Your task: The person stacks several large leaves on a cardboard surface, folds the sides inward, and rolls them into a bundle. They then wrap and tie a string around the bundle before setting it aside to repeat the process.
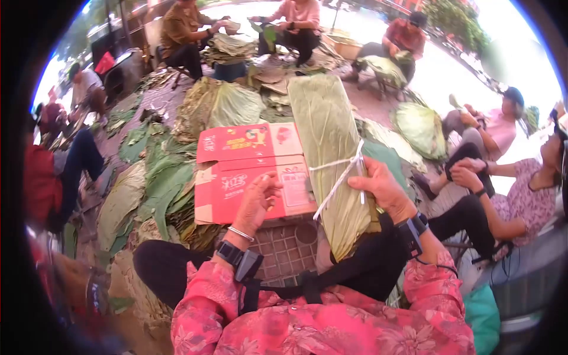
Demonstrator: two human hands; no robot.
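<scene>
Right grip (383, 184) on yellow-green leaf bundle (322, 121), white string (356, 158) across.

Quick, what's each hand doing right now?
Left hand: partly open, loosely curled, nothing seen in it.
Right hand: closed on the leaf bundle tied with white string.

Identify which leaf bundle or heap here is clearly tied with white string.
The long, flat leaf bundle in the right hand: white string crosses it, whereas the green leaves lie loosely spread on the ground.
</scene>
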